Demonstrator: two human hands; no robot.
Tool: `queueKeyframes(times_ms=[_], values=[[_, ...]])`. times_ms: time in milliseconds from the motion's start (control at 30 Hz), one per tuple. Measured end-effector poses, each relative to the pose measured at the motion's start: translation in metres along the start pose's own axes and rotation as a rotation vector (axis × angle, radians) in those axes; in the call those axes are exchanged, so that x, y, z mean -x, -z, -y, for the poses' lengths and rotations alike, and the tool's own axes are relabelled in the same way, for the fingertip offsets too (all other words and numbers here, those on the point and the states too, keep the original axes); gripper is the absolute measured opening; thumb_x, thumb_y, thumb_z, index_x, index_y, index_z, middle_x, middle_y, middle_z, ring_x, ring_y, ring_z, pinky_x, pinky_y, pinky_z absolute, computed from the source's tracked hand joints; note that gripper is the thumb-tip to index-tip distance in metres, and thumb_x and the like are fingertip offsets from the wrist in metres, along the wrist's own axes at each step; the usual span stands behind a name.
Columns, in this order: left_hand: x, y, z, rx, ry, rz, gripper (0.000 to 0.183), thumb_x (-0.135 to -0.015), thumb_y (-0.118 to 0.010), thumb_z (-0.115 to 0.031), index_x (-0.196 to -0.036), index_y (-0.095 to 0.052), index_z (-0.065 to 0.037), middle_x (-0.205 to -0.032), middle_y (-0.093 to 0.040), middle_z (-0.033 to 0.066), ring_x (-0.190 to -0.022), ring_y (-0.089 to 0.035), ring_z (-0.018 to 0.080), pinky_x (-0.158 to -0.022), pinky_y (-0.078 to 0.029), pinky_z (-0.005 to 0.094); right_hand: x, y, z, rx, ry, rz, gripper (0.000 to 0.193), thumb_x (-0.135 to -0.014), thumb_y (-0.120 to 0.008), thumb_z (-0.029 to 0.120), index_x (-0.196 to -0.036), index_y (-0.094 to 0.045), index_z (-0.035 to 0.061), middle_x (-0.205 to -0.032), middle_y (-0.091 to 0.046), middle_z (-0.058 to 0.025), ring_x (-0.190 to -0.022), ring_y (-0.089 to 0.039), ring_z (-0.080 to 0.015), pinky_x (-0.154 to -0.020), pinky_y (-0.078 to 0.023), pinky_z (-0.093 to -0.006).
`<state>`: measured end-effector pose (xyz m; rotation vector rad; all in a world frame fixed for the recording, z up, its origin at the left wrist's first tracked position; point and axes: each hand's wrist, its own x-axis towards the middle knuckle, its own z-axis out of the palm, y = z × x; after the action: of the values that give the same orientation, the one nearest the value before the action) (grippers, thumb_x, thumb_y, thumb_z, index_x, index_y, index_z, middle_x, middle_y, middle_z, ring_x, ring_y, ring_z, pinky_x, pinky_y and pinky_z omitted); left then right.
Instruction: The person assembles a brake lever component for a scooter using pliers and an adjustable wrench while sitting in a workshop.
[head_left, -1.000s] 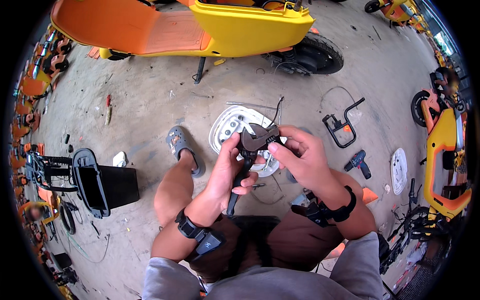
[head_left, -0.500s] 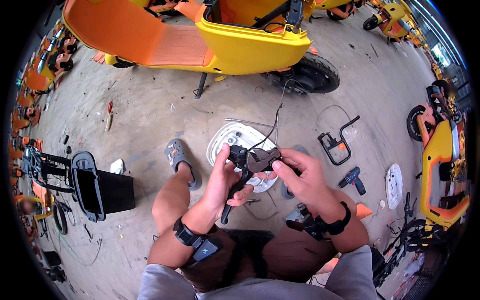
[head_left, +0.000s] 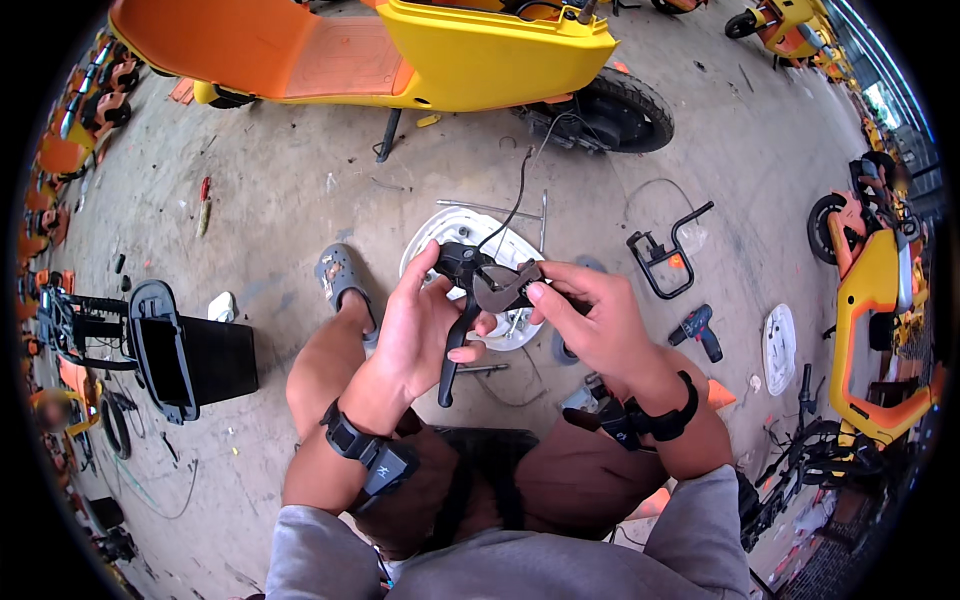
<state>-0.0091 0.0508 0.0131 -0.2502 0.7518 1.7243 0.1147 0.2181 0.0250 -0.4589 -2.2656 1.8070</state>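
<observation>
Between the person's raised knees, above a white round cover lying on the concrete floor, a black brake lever assembly is held in both hands. Its long lever blade points down toward the lap, and a thin black cable rises from its top toward the yellow and orange scooter parked ahead. The left hand wraps the lever body, thumb up on the housing and fingers curled under it. The right hand closes on grey pliers, whose head meets the assembly just beside the left thumb. Both forearms come up from the lower edge, each with a black wrist strap. A grey sandal covers the left foot near the cover. To the right lie a black bent metal bracket, a cordless drill and a white disc; well off to the left stands a black box-shaped part.
</observation>
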Motion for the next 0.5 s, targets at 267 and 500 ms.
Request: queueKeyframes(times_ms=[267, 500], values=[[0.002, 0.001, 0.002, -0.067, -0.050, -0.021, 0.071, -0.091, -0.043, -0.069, -0.113, -0.049, -0.002, -0.093, -0.059, 0.0105, -0.054, -0.040, 0.0126, -0.039, -0.027, 0.0220, 0.000, 0.000, -0.001, 0.076, -0.003, 0.027, 0.028, -0.093, -0.068, 0.022, -0.110, -0.070, -0.0002, -0.066, -0.066, -0.0029, -0.057, -0.055, -0.0039, -0.051, -0.042, -0.0233], [0.003, 0.001, -0.002, -0.024, -0.059, -0.041, 0.074, -0.089, -0.042, -0.071, -0.113, -0.053, -0.002, -0.089, -0.060, 0.0105, -0.051, -0.038, 0.0105, -0.036, -0.025, 0.0192, -0.002, -0.002, -0.010, 0.087, 0.089, 0.016, 0.029, -0.092, -0.069, 0.024, -0.109, -0.071, -0.0002, -0.063, -0.066, -0.0059, -0.056, -0.059, -0.0068, -0.052, -0.045, -0.0243]])
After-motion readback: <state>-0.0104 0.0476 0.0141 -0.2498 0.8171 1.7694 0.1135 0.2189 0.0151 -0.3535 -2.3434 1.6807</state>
